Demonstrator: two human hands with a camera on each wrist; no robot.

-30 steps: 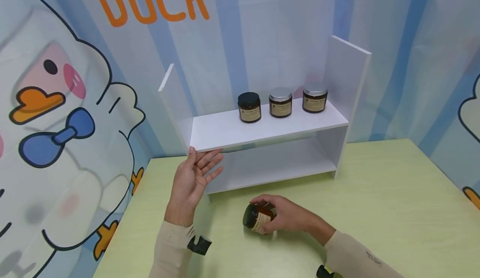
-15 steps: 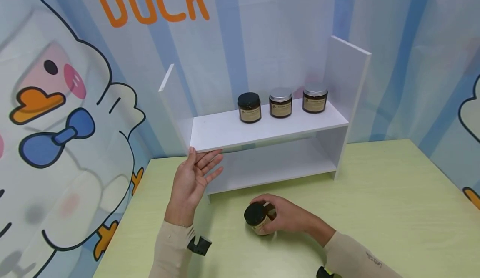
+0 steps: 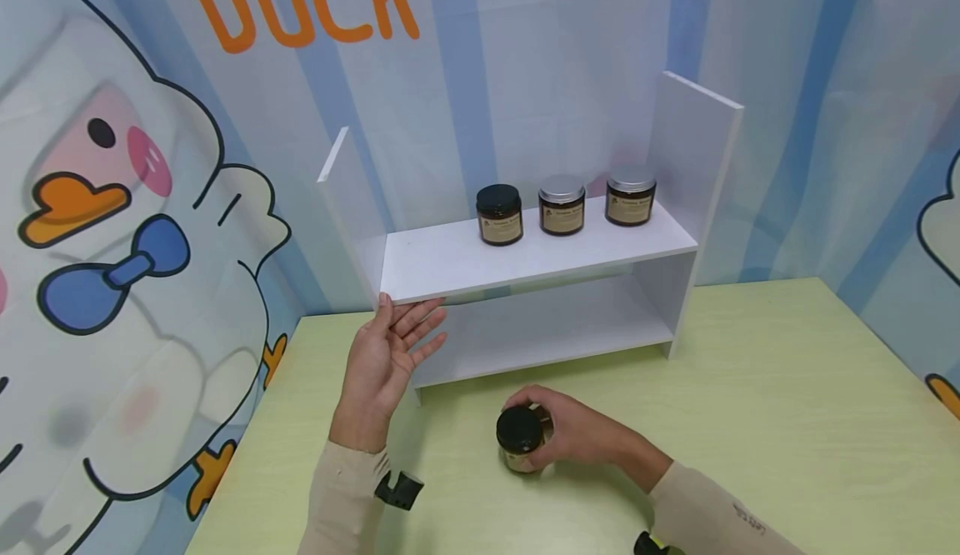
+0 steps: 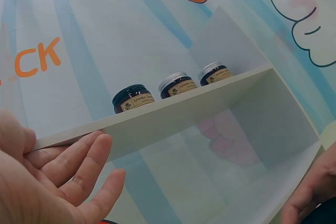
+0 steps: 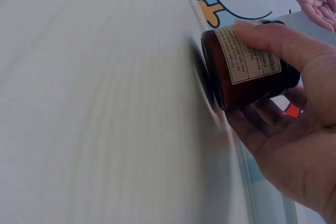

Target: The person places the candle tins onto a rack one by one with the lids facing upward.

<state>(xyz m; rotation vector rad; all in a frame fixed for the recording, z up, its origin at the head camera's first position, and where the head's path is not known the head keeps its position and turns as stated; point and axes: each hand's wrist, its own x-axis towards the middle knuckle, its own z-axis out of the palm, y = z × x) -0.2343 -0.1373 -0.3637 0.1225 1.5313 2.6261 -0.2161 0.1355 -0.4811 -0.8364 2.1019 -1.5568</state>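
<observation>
My right hand (image 3: 564, 428) grips a candle jar (image 5: 252, 66) of brown glass with a black lid and a printed tan label. The jar stands nearly upright, its base close over the table in front of the shelf. Thumb and fingers wrap its sides. My left hand (image 3: 382, 365) holds the left front edge of the white shelf's upper board (image 3: 435, 263), thumb on top and fingers stretched underneath. Three similar jars line that board: a black-lidded jar (image 3: 499, 215), a silver-lidded jar (image 3: 561, 205) and another silver-lidded jar (image 3: 630, 197) at the right.
Tall side panels, a left panel (image 3: 348, 205) and a right panel (image 3: 693, 155), rise at the shelf's ends. A lower board (image 3: 555, 330) runs beneath. The pale green table (image 3: 787, 422) reaches back to a printed duck backdrop (image 3: 577, 55).
My right hand has turned the jar from tilted, lid facing left, to nearly upright and shifted it slightly right. My left hand has stayed on the shelf edge.
</observation>
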